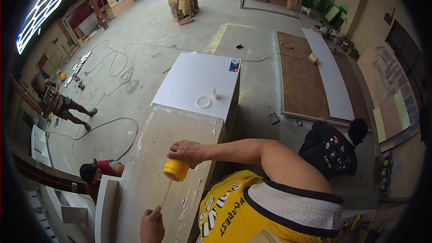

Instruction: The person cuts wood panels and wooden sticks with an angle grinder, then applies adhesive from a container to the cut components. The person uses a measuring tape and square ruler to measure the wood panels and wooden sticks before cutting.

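Note:
My right hand [186, 153] is wrapped round a yellow jar [176, 170], tilted over a pale wooden panel [175, 130]. Below the jar's mouth, a thin, pale stick-like piece [167, 192] runs down to my left hand [153, 226], whose fingers are closed on its lower end. Whitish smears lie along the panel's edges. Beyond it, a glossy white sheet [193, 78] carries a white ring [204, 102] and a small whitish piece [214, 93].
A person in dark clothes [330, 148] crouches at right beside brown boards [301, 76]. Another person in red [105, 168] is low at left, and a third person [63, 101] stands farther back. Cables [127, 75] cross the floor.

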Demonstrator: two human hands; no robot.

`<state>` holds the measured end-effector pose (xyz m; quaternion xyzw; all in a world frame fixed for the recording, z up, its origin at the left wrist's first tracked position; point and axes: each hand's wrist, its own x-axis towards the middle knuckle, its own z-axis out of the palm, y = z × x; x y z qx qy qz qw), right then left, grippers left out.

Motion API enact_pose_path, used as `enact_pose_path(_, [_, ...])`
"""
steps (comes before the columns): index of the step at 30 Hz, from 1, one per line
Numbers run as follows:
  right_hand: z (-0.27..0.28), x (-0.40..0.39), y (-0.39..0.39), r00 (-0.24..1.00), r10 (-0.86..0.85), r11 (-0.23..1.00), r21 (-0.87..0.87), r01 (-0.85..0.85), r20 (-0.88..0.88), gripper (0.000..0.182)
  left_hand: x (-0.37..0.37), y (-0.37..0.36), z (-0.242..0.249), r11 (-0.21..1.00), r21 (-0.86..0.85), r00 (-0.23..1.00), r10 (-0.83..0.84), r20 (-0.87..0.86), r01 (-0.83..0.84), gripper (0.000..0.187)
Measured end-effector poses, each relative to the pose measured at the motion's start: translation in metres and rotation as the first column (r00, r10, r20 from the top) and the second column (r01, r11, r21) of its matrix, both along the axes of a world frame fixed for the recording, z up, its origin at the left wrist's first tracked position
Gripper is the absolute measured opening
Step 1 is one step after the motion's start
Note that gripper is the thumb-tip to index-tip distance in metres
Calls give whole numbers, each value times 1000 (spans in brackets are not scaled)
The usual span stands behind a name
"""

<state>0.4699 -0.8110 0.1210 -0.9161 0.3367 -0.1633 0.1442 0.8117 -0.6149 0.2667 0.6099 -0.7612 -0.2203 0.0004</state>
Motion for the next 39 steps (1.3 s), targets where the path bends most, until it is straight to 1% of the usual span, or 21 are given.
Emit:
enact_pose_path(4, [-17,7,-15,998,48,984,-176,-39,47,97,56,-2,-24,994,32,992,-105,-70,108,32])
enact_pose_path(6, [-19,11,-21,971,1,994,-108,25,240,94,78,8,-36,929,309,916,291,-277,-201,35])
enact_pose_path(7, [-20,13,-21,951,-32,997,-63,54,308,92,81,17,-40,794,475,748,566,-348,-379,40])
enact_pose_path(8, [-24,15,-21,951,-29,997,-57,49,309,92,78,26,-36,789,480,745,571,-344,-383,40])
enact_pose_path(10, [-31,25,-22,895,-141,990,41,136,424,90,74,45,-30,749,517,597,652,-467,-414,42])
enact_pose_path(12, [-37,34,-21,878,-121,990,-4,139,463,90,73,67,-35,714,531,527,698,-484,-457,42])
enact_pose_path(14, [-39,36,-17,849,-321,943,229,243,421,93,70,86,-43,687,536,463,727,-507,-491,43])
enact_pose_path(15, [-38,40,-12,840,-401,902,320,290,366,95,69,100,-53,651,534,348,750,-563,-539,42])
enact_pose_path(17, [-40,48,-6,821,-447,871,381,310,355,95,80,123,-77,575,572,147,769,-622,-585,35])
enact_pose_path(18, [-42,52,-3,800,-494,836,440,328,342,96,79,132,-82,573,573,145,770,-622,-586,35])
enact_pose_path(20, [-45,59,3,800,-484,832,470,296,353,97,74,153,-88,485,544,-39,721,-692,-685,28])
enact_pose_path(23, [-56,63,6,795,-447,858,449,250,411,95,88,183,-107,333,515,-147,712,-686,-790,24])
enact_pose_path(26, [-75,67,15,785,-345,919,354,172,514,84,102,179,-140,285,458,-138,707,-693,-842,24])
enact_pose_path(27, [-78,61,16,795,-339,904,407,128,503,82,117,192,-153,264,448,-142,710,-690,-854,23])
enact_pose_path(28, [-71,57,25,788,-368,874,472,112,494,80,108,193,-160,132,418,-226,678,-699,-899,19])
enact_pose_path(29, [-64,54,31,766,-400,838,539,83,504,78,124,205,-169,180,406,-152,736,-660,-896,20])
enact_pose_path(31, [-58,49,39,688,-468,774,633,15,555,76,143,217,-201,-40,408,-322,687,-652,-912,22])
enact_pose_path(32, [-56,44,43,653,-487,757,654,-17,581,75,156,232,-225,-58,358,-295,696,-655,-932,23])
enact_pose_path(35, [-65,27,50,671,-483,787,615,51,563,91,171,234,-236,-171,177,-238,836,-495,-969,36])
enact_pose_path(38, [-68,21,62,640,-532,773,626,101,554,90,192,246,-262,-238,112,-262,832,-489,-965,37])
enact_pose_path(39, [-61,17,65,685,-497,824,538,178,534,83,199,249,-261,-249,74,-247,795,-553,-966,34])
